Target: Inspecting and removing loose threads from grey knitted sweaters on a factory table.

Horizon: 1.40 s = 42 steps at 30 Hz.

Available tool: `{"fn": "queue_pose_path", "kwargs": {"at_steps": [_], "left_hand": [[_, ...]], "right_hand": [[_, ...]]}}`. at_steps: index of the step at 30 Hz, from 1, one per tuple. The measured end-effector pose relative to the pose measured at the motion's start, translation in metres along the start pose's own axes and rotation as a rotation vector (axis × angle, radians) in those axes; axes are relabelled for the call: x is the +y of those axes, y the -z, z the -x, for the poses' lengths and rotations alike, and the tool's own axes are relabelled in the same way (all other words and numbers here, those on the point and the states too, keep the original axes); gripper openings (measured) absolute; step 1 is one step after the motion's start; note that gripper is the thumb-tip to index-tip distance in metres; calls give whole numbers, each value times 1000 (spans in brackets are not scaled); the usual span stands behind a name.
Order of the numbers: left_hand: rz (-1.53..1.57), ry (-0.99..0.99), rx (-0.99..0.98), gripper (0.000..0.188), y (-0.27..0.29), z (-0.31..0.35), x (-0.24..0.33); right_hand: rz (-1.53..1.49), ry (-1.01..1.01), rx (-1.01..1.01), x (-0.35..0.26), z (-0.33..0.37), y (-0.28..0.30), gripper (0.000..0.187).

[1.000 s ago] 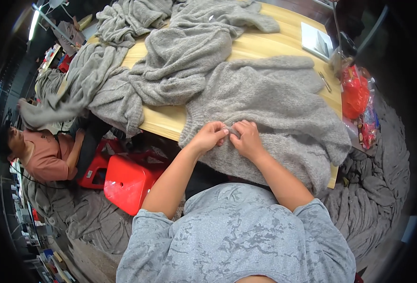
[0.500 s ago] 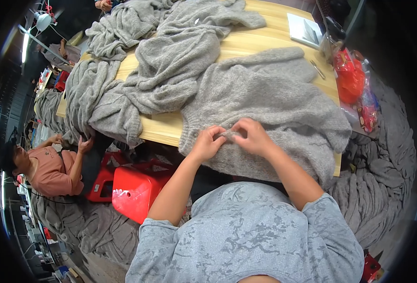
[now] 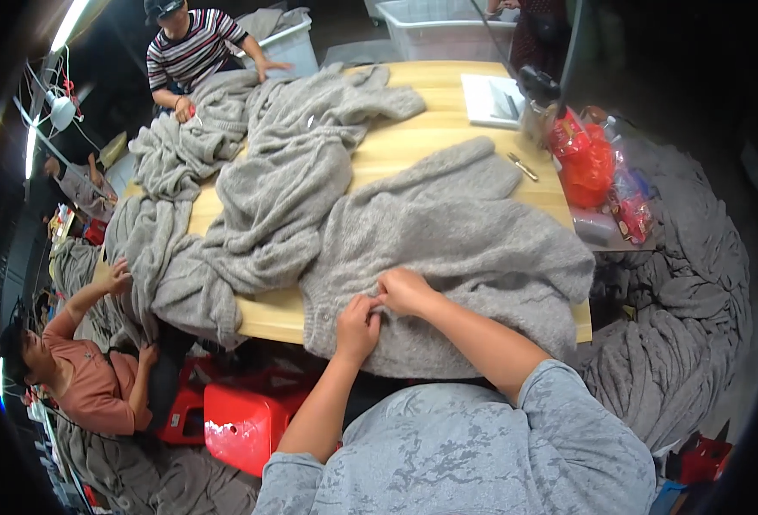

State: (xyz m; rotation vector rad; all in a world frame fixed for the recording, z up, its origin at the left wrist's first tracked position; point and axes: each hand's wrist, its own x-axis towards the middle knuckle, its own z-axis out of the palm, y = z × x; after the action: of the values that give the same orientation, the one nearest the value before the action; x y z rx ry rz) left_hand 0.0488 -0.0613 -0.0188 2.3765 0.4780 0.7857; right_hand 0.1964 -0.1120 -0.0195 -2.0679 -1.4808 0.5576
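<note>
Head view: your left hand [image 3: 359,329] and right hand [image 3: 403,292], both nearly closed, pinch the sweater [image 3: 452,225] at the tabletop [image 3: 434,90] edge; spreading looks done, work at the pinch seemingly unfinished.

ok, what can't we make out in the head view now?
All head view:
- Grey knit between left hand and right hand: covered by both hands.
- Red stool's right edge: behind left forearm.
- Far co-worker in dark red: head cut off by top edge.
- Slim gold tool: too small to identify.
</note>
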Motion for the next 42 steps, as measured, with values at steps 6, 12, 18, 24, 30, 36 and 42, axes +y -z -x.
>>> {"fn": "queue_pose_path", "kwargs": {"at_steps": [6, 12, 18, 24, 30, 36, 42], "left_hand": [[50, -14, 97, 19, 0, 1, 2], [86, 185, 76, 25, 1, 5, -3], [139, 65, -148, 31, 18, -12, -8], [245, 313, -471, 22, 28, -16, -17], [325, 293, -442, 19, 27, -19, -10], [367, 319, -481, 15, 30, -21, -13], [397, 419, -513, 13, 32, -24, -11]], "right_hand": [[-671, -180, -153, 0, 5, 13, 18], [-1079, -408, -360, -5, 10, 17, 14], [-843, -344, -331, -4, 12, 18, 20], [-72, 167, -42, -23, 32, 18, 29], [171, 264, -66, -20, 37, 17, 25], [161, 308, -58, -21, 32, 20, 18], [16, 285, 82, -14, 29, 9, 15]]}}
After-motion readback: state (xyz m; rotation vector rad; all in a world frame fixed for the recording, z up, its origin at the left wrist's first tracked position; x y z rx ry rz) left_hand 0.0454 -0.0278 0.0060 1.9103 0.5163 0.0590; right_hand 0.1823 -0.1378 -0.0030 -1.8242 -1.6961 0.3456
